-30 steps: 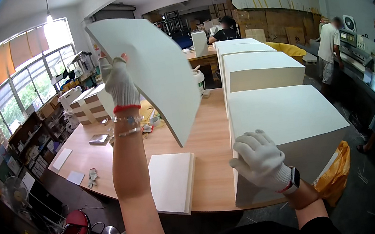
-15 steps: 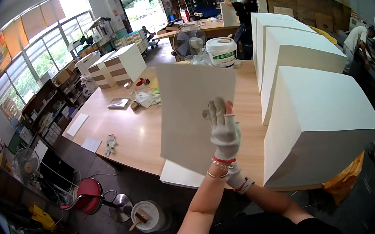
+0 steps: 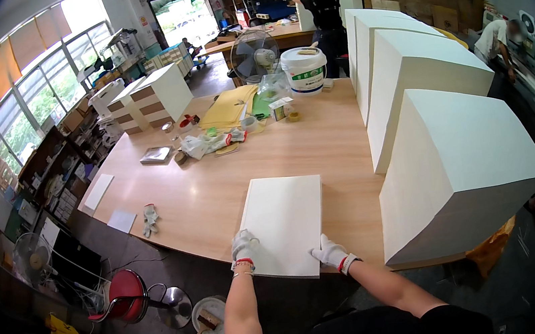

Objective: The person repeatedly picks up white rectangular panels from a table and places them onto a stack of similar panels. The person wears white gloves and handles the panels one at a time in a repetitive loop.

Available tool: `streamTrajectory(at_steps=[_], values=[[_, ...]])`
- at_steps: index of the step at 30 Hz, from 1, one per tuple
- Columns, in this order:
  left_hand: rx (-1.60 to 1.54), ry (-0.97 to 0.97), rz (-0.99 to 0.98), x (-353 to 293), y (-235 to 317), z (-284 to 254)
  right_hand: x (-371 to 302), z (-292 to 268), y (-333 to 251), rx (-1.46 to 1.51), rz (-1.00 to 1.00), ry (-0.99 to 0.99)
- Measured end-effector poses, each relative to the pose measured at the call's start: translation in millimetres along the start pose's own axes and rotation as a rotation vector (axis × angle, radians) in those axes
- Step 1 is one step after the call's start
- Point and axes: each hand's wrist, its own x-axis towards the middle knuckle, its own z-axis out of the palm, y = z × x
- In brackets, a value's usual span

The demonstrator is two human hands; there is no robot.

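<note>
Along the right of the table, tall white blocks in a row, closing off that side; farther back, white bucket, yellow sheets and plastic bag; at the near edge, flat white stack; over its left edge, left hand, fingers bent, grip impossible to tell; at its right edge, right hand, thumb spread wide from fingers; both forearms stretched forward from below.

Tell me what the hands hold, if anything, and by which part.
The left hand and right hand are at opposite side edges of the white sheet stack, by its near corners; whether they grip it cannot be told.
</note>
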Motion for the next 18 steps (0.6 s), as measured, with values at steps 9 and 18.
streamTrajectory(at_steps=[9,18], values=[[-0.158,0.083,0.071,-1,6,-7,14,17,26,0.028,-0.015,0.036],[-0.254,0.052,0.299,-80,-89,-20,-74,4,13,-0.249,-0.403,-0.003]])
